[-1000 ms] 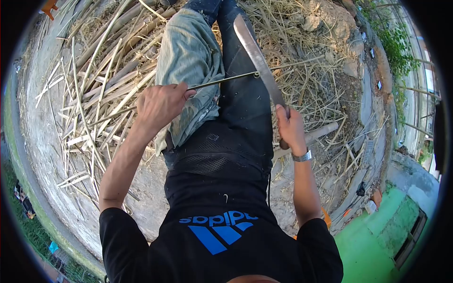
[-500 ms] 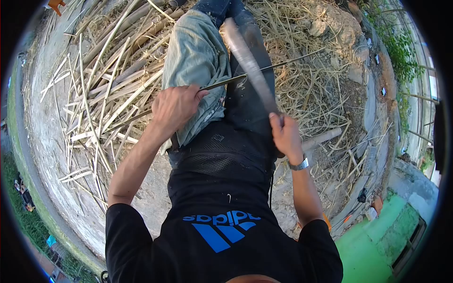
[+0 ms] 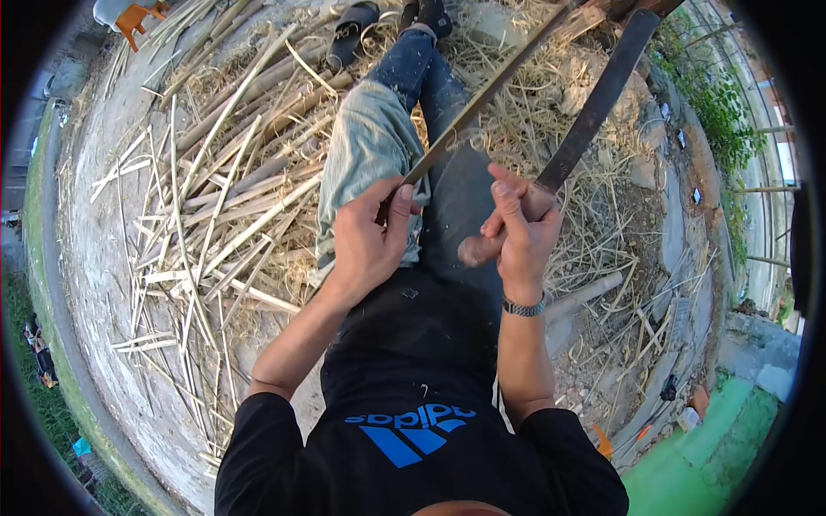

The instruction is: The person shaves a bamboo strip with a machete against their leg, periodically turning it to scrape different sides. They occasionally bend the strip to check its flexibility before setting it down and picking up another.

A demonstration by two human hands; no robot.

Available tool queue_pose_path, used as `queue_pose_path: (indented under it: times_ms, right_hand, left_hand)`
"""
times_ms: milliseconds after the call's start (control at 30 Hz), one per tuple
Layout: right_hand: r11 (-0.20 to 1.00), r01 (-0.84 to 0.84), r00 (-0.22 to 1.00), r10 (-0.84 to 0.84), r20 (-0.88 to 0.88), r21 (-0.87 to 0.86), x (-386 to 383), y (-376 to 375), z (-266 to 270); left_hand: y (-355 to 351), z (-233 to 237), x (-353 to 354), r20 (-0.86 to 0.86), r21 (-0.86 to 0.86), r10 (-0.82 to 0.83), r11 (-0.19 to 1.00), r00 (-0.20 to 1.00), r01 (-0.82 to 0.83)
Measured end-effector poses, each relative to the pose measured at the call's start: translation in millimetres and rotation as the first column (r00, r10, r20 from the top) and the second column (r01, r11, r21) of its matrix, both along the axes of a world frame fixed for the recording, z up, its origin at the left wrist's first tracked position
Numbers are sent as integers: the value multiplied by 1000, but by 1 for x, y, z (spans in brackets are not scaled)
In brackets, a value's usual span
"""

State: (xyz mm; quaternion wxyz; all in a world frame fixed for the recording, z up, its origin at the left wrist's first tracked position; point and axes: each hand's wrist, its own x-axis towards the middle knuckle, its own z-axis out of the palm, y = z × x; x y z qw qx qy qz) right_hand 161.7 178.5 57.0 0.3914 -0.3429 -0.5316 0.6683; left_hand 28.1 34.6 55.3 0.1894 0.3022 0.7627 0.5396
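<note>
My left hand point(image 3: 372, 234) is closed on one end of a long, thin bamboo strip point(image 3: 490, 90), pinched between thumb and fingers. The strip slants up and to the right past the top of the view. In my right hand point(image 3: 523, 225) is a machete point(image 3: 595, 105), its dark blade pointing up and right. The machete's wooden handle crosses the palm, its rounded butt showing on the left, while the index finger sticks out. Strip and blade are apart. Both hands are above my lap, where a pale grey cloth point(image 3: 370, 138) covers one leg.
Split bamboo pieces point(image 3: 202, 202) lie heaped on the ground at left. Curly shavings point(image 3: 594, 202) are strewn at right, beside a cut bamboo pole point(image 3: 589, 292). A dark slipper point(image 3: 351, 34) is near my feet. An orange chair point(image 3: 133, 21) stands at the upper left.
The strip has swung from lying across my legs to pointing up and right. The machete, crossing the strip and tilted left before, now tilts right, away from it. My left hand has turned.
</note>
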Motion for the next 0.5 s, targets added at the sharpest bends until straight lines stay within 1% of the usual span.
queue_pose_path:
  times_ms: [33, 67, 100, 133, 167, 200, 233, 267, 333, 367, 400, 433, 467, 500]
  right_hand:
    - [999, -44, 999, 44, -31, -18, -6, -6, 8]
    - [995, -90, 994, 88, -59, -36, -11, -8, 15]
    - [966, -118, 988, 137, -69, 231, -15, -4, -2]
    - [964, -115, 987, 137, -80, 240, -17, -5, 2]
    - [958, -185, 978, 201, -56, 221, -20, -8, 8]
    - [947, -254, 963, 266, -33, 198, -22, -14, 16]
    - [955, -293, 956, 292, -20, -42, -23, -22, 31]
    - [954, -297, 955, 296, -27, -37, -24, -23, 31]
    - [958, -265, 964, 263, -33, -106, -24, -25, 27]
    - [953, -303, 953, 303, -1, -20, -20, -19, 24]
    - [952, -306, 952, 306, -5, -24, -14, -14, 22]
    - [963, -268, 963, 266, 51, 42, -6, -9, 19]
    - [966, -232, 970, 221, 106, 112, 1, -1, 17]
    - [966, -236, 968, 225, 107, 108, 13, 11, 16]
  left_hand:
    - [8, 20, 0, 73, 25, 21, 999, 997, -23]
    - [18, 25, -3, 56, 38, 18, 999, 998, -20]
    - [30, 30, -10, 77, 252, 13, 967, 997, -32]
    - [39, 34, -12, 98, 451, 1, 891, 995, -45]
    - [47, 42, -7, 85, 457, 0, 889, 996, -39]
    - [56, 52, -1, 238, 609, -154, 793, 959, -24]
    - [60, 57, 2, 351, 739, -325, 672, 878, -47]
    - [57, 54, 3, 276, 726, -367, 686, 888, 58]
    - [55, 44, -10, 170, 769, -400, 625, 901, 132]
    - [49, 40, -13, 165, 768, -394, 627, 904, 133]
    - [39, 36, -13, 50, 631, -204, 765, 978, 128]
    - [27, 33, -15, -102, 477, -31, 876, 994, 76]
    - [9, 33, -24, -277, 354, 124, 935, 953, -19]
    - [-5, 23, -37, -468, 418, 322, 901, 823, -115]
